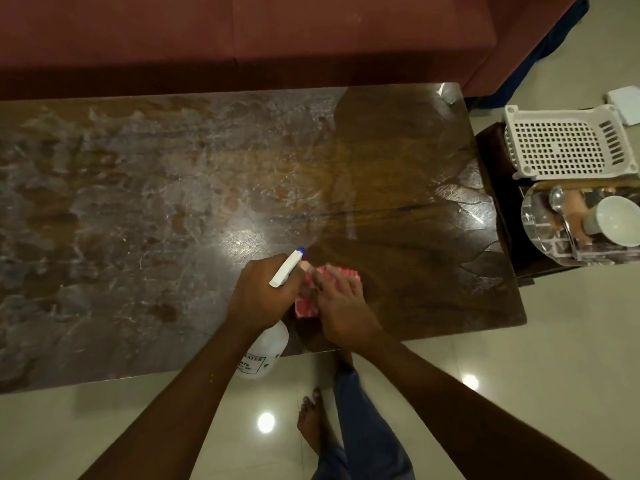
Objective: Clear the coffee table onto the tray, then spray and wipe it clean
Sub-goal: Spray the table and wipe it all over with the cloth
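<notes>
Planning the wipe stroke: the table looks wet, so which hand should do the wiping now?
Probably the right hand: it rests on the pink cloth on the coffee table, while the left hand grips the spray bottle.

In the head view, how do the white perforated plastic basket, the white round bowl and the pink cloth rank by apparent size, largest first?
1. White perforated plastic basket.
2-3. Unsure: the white round bowl is cut by the picture edge; the pink cloth lies partly under the right hand.
</notes>
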